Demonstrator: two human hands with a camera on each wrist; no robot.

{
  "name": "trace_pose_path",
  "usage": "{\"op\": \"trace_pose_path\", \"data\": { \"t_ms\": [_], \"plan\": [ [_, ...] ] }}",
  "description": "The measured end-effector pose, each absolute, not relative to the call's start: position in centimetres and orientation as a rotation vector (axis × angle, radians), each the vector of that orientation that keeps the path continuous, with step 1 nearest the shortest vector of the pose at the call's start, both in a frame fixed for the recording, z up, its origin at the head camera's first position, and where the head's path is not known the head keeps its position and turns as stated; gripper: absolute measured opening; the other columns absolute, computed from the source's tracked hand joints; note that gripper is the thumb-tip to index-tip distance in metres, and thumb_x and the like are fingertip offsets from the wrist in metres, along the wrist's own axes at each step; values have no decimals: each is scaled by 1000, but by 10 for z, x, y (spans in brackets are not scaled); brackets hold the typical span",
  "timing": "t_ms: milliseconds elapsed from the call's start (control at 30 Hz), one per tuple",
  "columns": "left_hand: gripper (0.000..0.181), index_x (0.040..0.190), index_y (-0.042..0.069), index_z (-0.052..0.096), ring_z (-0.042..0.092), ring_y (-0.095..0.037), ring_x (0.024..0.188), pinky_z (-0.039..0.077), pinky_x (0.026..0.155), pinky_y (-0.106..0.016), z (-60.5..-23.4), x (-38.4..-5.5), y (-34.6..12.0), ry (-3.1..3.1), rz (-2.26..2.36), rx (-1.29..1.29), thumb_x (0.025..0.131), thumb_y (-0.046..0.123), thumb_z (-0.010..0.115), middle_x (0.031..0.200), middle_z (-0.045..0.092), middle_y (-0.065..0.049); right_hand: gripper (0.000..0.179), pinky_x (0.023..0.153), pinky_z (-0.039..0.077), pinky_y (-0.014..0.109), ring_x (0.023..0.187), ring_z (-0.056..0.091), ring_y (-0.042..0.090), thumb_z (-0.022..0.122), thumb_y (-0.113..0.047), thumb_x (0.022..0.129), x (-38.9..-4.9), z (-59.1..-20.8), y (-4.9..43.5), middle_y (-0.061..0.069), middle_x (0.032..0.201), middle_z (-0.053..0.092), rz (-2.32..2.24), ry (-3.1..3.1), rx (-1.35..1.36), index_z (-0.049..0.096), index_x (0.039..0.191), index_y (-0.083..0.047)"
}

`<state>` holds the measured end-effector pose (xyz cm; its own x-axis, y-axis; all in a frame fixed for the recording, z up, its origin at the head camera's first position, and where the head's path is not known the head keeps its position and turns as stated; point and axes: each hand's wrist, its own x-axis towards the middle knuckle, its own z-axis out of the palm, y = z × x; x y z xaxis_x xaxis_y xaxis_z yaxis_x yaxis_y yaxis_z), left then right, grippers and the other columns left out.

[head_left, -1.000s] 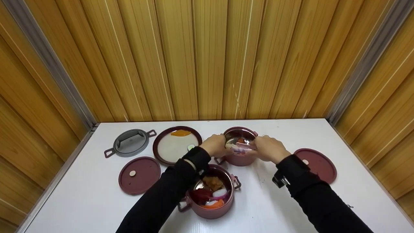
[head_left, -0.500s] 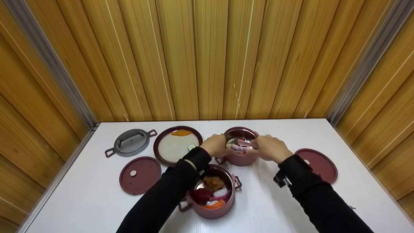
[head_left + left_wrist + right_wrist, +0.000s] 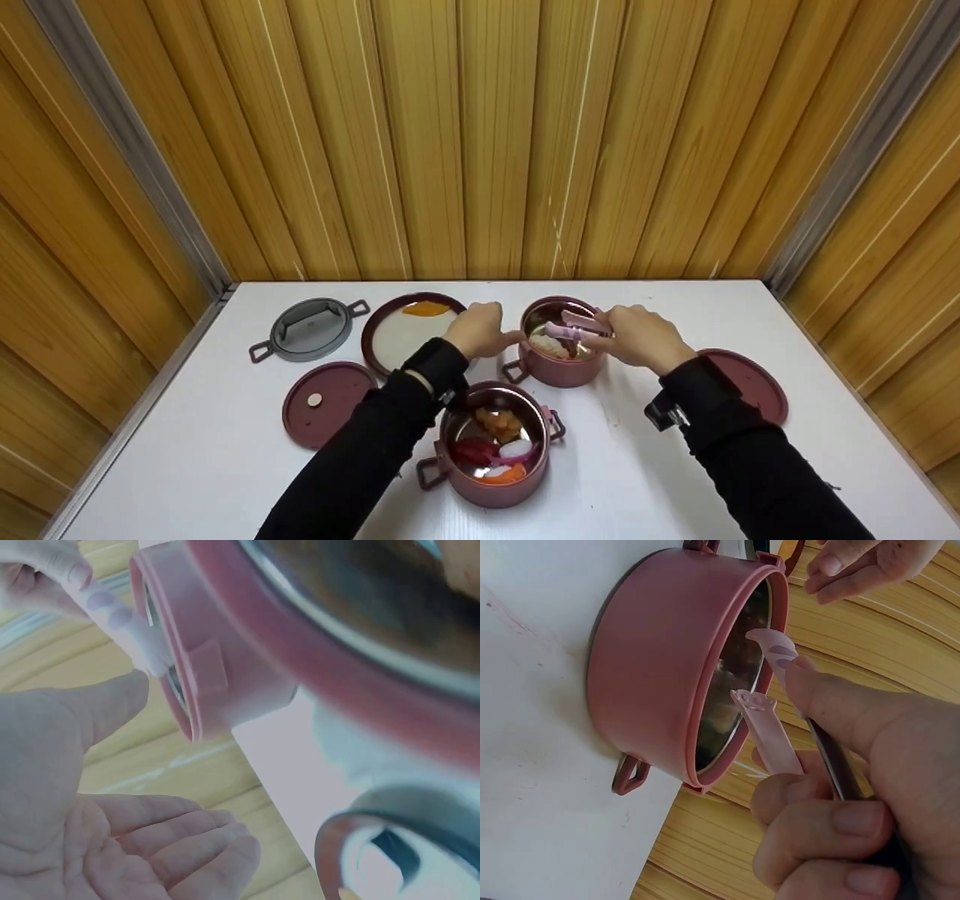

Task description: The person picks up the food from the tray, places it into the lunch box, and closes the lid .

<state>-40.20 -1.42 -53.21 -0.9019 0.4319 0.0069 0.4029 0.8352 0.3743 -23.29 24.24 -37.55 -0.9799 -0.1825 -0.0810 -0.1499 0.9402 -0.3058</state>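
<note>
The left hand [image 3: 480, 330] has moved left, away from the tips of the pink tongs [image 3: 574, 330], and now only the right hand [image 3: 637, 337] has them. The right hand pinches the tongs between its thumb and its bent fingers, and the two tips are spread apart over the mouth of the far pot [image 3: 564, 373]. The left hand has let go, with its fingers loose and nothing in them. Its thumb points at the left edge of the far pot, and I can't tell if it touches. Inside that pot I see a white lump [image 3: 547, 346] near the front. Closer to me is the near pot [image 3: 495, 495], with a brown piece [image 3: 499, 425], a red piece [image 3: 474, 451], a white piece with a purple edge and an orange piece [image 3: 510, 474] in it. Behind the left hand is a plate [image 3: 390, 341] with a dark red rim and a yellow-orange piece [image 3: 425, 308] at its back. A grey lid [image 3: 313, 330] and a red lid [image 3: 322, 412] lie on the left, and another red lid is partly hidden by the right arm, all on the white table [image 3: 615, 480]
</note>
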Motion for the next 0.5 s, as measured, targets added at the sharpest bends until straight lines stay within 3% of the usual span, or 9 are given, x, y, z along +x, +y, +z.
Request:
{"op": "trace_pose_path", "data": {
  "t_ms": [67, 133, 300, 400, 500],
  "plan": [
    [69, 106, 11, 74, 73, -21, 87, 60, 75, -41, -525, -399, -27, 2970, 598, 691, 94, 78, 70, 102, 79, -10, 30, 60, 38, 33, 73, 55, 21, 73, -40, 104, -234, -375, 242, 1, 77, 56, -472, 3000, -266, 75, 98, -10],
    [68, 114, 4, 74, 76, -26, 94, 62, 82, -46, -495, -377, -37, 2961, 646, 651, 97, 70, 72, 110, 80, -17, 31, 60, 38, 33, 72, 55, 21, 72, -41, 105, -235, -375, 240, 1, 76, 55, -481, 3010, -266, 76, 103, -10],
    [63, 139, -10, 65, 71, -44, 130, 59, 111, -55, -400, -299, -59, 2924, 740, 509, 106, 42, 74, 138, 72, -32, 32, 59, 38, 32, 71, 55, 20, 71, -42, 107, -238, -374, 234, 0, 74, 55, -499, 3030, -279, 76, 109, -11],
    [62, 145, -10, 61, 66, -46, 139, 55, 118, -54, -383, -283, -73, 2939, 770, 469, 108, 38, 71, 146, 68, -33, 34, 60, 39, 33, 73, 57, 22, 71, -42, 107, -240, -374, 229, 2, 77, 58, -507, 3052, -301, 78, 119, -11],
    [65, 149, -9, 59, 63, -46, 143, 52, 121, -59, -392, -290, -88, 2976, 773, 444, 108, 41, 70, 150, 66, -32, 40, 60, 39, 34, 75, 57, 23, 71, -42, 108, -243, -373, 224, 5, 80, 60, -528, 3066, -317, 78, 132, -10]
  ]
}}
